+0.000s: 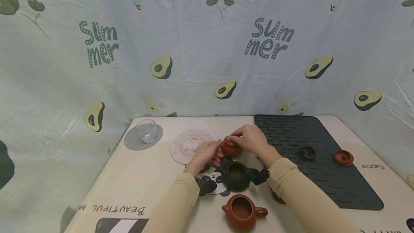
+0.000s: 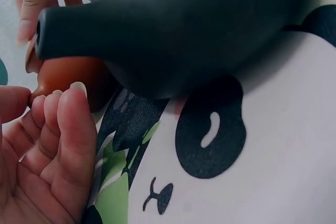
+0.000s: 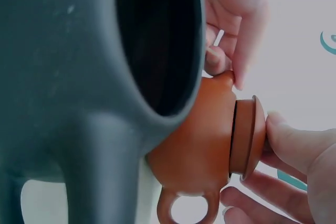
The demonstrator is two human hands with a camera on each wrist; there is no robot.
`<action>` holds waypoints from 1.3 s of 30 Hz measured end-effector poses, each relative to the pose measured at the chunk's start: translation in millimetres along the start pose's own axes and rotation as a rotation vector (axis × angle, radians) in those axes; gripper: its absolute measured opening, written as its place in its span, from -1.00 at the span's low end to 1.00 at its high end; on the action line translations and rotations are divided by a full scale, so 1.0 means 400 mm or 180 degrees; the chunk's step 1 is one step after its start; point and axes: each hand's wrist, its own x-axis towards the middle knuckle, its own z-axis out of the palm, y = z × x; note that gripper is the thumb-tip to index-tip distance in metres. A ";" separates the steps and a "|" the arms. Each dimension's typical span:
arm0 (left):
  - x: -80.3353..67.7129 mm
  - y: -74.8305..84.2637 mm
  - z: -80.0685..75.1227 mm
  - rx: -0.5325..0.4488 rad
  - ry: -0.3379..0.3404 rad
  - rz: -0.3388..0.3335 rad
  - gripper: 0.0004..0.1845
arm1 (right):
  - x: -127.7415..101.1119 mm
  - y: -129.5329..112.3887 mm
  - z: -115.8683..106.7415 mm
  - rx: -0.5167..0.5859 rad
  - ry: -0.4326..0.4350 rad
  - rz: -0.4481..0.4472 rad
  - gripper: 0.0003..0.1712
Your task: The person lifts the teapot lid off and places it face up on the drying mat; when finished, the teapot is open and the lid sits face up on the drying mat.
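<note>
lid [image 3: 245, 136] on the small brown pot [image 1: 231, 147] is the thing in hand: the right hand [image 1: 253, 140] pinches it at the top with curled fingers [image 3: 294, 148], so that grip is grasping the lid, which sits on or just at the pot's mouth, seemingly a little tilted. the pot stands on the surface between the pink mat [image 1: 189, 145] and the ribbed black mat [image 1: 326, 161], just behind the black pot [image 1: 237, 175]. the left hand [image 1: 207, 155] has its fingertips [image 2: 71, 103] curled in against the brown pot's spout [image 3: 224, 78], steadying it; whether it truly grips or only touches i cannot tell. risk, as i judge it: the lid could go on crooked and slip off if let go while tilted, and a push from the right hand could slide the little pot, since only fingertips hold it at the spout. the black pot is the closest obstacle: it stands open on the panda coaster [image 2: 252, 171], its spout [image 2: 68, 32] close by the left fingers, and both wrists pass over or beside it, so a dropped wrist or sleeve could knock it. nearer the person an open brown pot [image 1: 243, 211] stands under the forearms, also open to a bump on pulling back. farther off and out of the way are a black lid [image 1: 306, 153] and a brown lid [image 1: 343, 157] at the ribbed mat's right side, and a glass [image 1: 146, 131] on a grey coaster [image 1: 136, 142] at the far left.
</note>
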 end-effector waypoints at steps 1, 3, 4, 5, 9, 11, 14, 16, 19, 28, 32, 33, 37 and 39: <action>0.000 0.000 0.000 0.0002 0.0008 -0.0001 -0.54 | 0.000 0.001 0.000 0.0020 0.0018 -0.0010 -0.79; -0.001 0.001 0.000 -0.0011 0.0019 -0.0005 -0.54 | 0.000 0.004 0.001 0.0048 0.0060 -0.0044 -0.78; -0.001 0.001 0.000 -0.0005 0.0025 -0.0001 -0.53 | -0.001 0.006 0.002 0.0063 0.0084 -0.0060 -0.77; -0.002 0.001 0.000 0.0002 0.0029 0.0005 -0.53 | -0.001 0.007 0.003 0.0075 0.0113 -0.0074 -0.76; -0.004 0.003 0.000 -0.0002 0.0045 0.0017 -0.52 | -0.002 0.011 0.005 0.0158 0.0225 -0.0094 -0.72; -0.004 0.004 0.001 0.0001 0.0037 0.0021 -0.53 | -0.003 0.012 0.003 0.0245 0.0248 -0.0057 -0.71; -0.006 0.004 0.002 0.0007 0.0026 0.0011 -0.53 | -0.003 0.011 -0.004 0.0526 0.0211 0.0106 -0.71; -0.007 0.003 0.001 0.0016 0.0027 -0.0003 -0.54 | -0.002 0.009 -0.010 0.0770 0.0161 0.0262 -0.71; -0.007 0.001 -0.001 0.0016 0.0035 -0.0019 -0.54 | -0.002 0.005 -0.018 0.1089 0.0089 0.0486 -0.69; -0.008 0.001 -0.001 0.0057 0.0052 0.0001 -0.54 | -0.010 -0.003 -0.018 0.1429 0.0003 0.0696 -0.67; -0.009 0.000 -0.001 0.0038 0.0056 -0.0027 -0.55 | -0.011 0.000 -0.015 0.1491 -0.0025 0.0712 -0.65; -0.009 0.000 -0.001 0.0040 0.0056 -0.0031 -0.55 | -0.011 0.001 -0.014 0.1515 -0.0044 0.0723 -0.63; -0.008 -0.001 -0.001 0.0024 0.0055 -0.0020 -0.55 | -0.010 -0.001 -0.013 0.1788 -0.0145 0.0852 -0.55; -0.007 0.000 0.000 0.0014 0.0053 -0.0003 -0.54 | -0.010 -0.002 -0.014 0.2018 -0.0184 0.0947 -0.52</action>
